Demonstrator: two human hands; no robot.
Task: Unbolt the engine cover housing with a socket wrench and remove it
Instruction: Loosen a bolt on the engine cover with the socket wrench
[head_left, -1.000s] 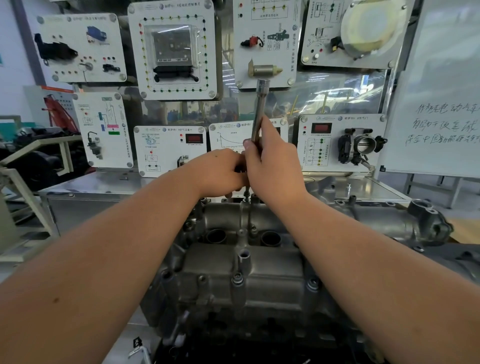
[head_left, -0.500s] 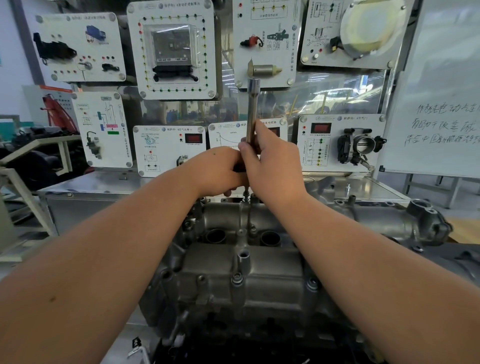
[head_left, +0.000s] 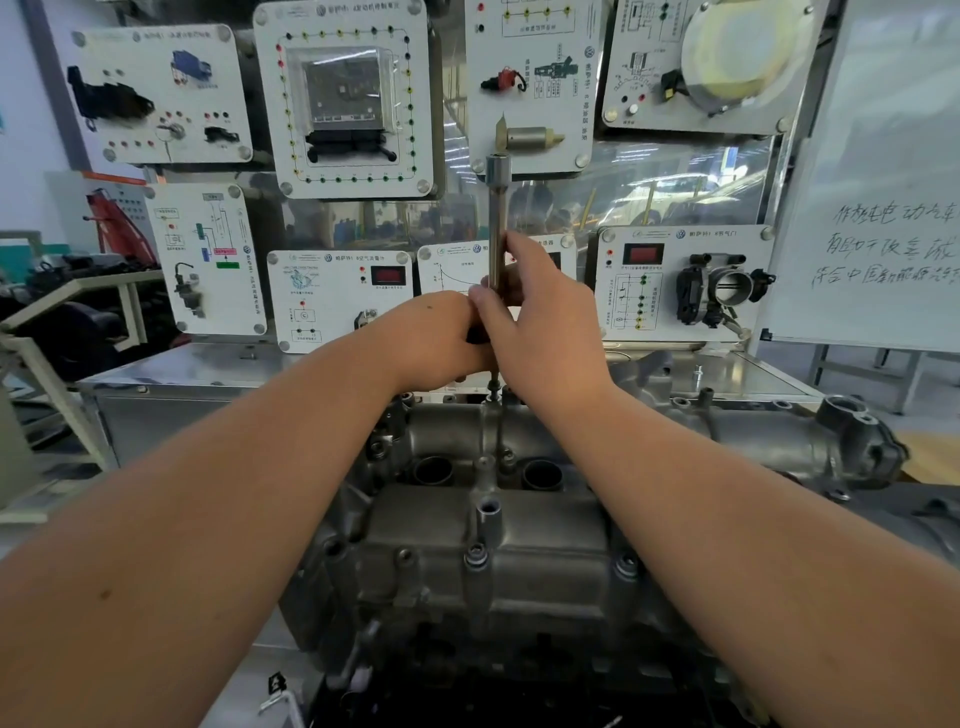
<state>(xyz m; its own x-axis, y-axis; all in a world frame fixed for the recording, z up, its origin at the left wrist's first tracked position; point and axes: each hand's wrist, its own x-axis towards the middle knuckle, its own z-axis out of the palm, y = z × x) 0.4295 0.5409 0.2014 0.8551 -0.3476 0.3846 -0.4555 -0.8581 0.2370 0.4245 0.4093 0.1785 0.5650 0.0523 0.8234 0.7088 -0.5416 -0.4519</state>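
1. The engine cover housing (head_left: 483, 530), grey cast metal, sits in the near middle of the scene on a steel desk (head_left: 171, 379), with two round wells (head_left: 434, 470) side by side near its far edge and bolts (head_left: 475, 553) showing along its near side.
2. The socket wrench (head_left: 497, 223) stands upright over the far edge of the housing, its bright shaft rising to a wider socket-like end at the top; its lower part is hidden behind the hands.
3. The right hand (head_left: 540, 322) has its fingers and thumb curled round the lower shaft of the wrench, a closed grip on the tool.
4. The left hand (head_left: 441, 338) is pressed against the right one at the same height, fingers curled toward the tool's dark lower part; what exactly its grip holds is hidden, so I cannot tell.
5. Just below the hands a thin bolt or bit (head_left: 493, 387) shows above the housing's far edge.
6. Behind the desk stand white training panels (head_left: 343, 98), each carrying a mounted car part, coloured sockets and Chinese labels too small to read; several bear a round VW-style logo (head_left: 328, 258).
7. Two lower panels have red digital displays (head_left: 643, 254), and the right one holds a throttle body (head_left: 727, 291).
8. At far right a whiteboard (head_left: 883, 182) shows three lines of handwritten Chinese, cut off at the edge.
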